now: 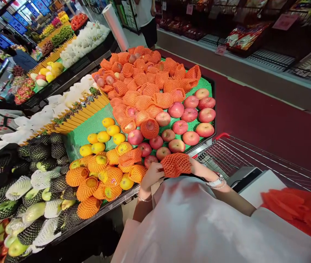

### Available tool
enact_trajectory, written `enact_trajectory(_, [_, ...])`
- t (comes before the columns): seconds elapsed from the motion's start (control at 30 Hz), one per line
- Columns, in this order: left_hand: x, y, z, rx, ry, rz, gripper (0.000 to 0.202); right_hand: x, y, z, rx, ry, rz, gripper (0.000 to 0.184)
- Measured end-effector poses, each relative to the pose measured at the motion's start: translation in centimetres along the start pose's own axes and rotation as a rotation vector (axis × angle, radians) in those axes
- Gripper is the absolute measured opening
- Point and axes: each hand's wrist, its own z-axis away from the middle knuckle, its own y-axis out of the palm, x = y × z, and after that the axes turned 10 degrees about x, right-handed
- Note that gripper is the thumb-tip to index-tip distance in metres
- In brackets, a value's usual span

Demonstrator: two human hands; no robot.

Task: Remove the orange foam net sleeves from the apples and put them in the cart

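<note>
An orange foam fruit net (176,165) is stretched between my two hands, close to my body at the front edge of the stand. My left hand (152,176) grips its left end with closed fingers. At its right end my right hand (197,169) is closed on it, the fingers partly hidden by the mesh. Whether a fruit is inside the net cannot be made out. Just beyond lie bare red apples (176,145) on a green mat (200,83). Behind them is a heap of apples in orange nets (144,78).
Left of the apples sit oranges (103,136), some in nets (88,188). Dark-netted fruit (39,150) fills the far left. A wire cart (221,153) stands at right, with a box (247,182) and a pile of orange nets (298,212). A person (148,20) stands at the back.
</note>
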Motion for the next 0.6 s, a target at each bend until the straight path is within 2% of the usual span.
enact_trajectory(0.07, [0.1, 0.9, -0.1, -0.034, 0.057, -0.024, 0.029, -0.1, -0.5, -0.5, -0.020, 0.043, -0.078, 0.017])
enact_trajectory(0.2, [1.1, 2.6, -0.9, -0.142, 0.118, -0.024, 0.027, -0.7, -2.5, -0.8, -0.166, 0.096, -0.079, 0.021])
enact_trajectory(0.27, [1.9, 3.2, -1.4, -0.165, 0.127, 0.018, 0.024, -1.0, -3.3, -0.7, -0.164, 0.100, -0.079, 0.016])
enact_trajectory(0.33, [2.7, 3.8, -1.7, -0.197, 0.129, 0.027, 0.021, -1.0, -3.5, -0.7, -0.082, 0.099, -0.067, 0.020])
enact_trajectory(0.47, [4.5, 4.8, -1.9, -0.367, 0.125, 0.044, 0.029, 0.0, -2.3, -1.0, 0.156, 0.052, -0.062, 0.056])
enact_trajectory(0.6, [6.3, 5.2, -1.9, -0.585, 0.069, 0.113, 0.037, 1.0, -0.4, -1.2, 0.321, 0.015, -0.099, 0.061])
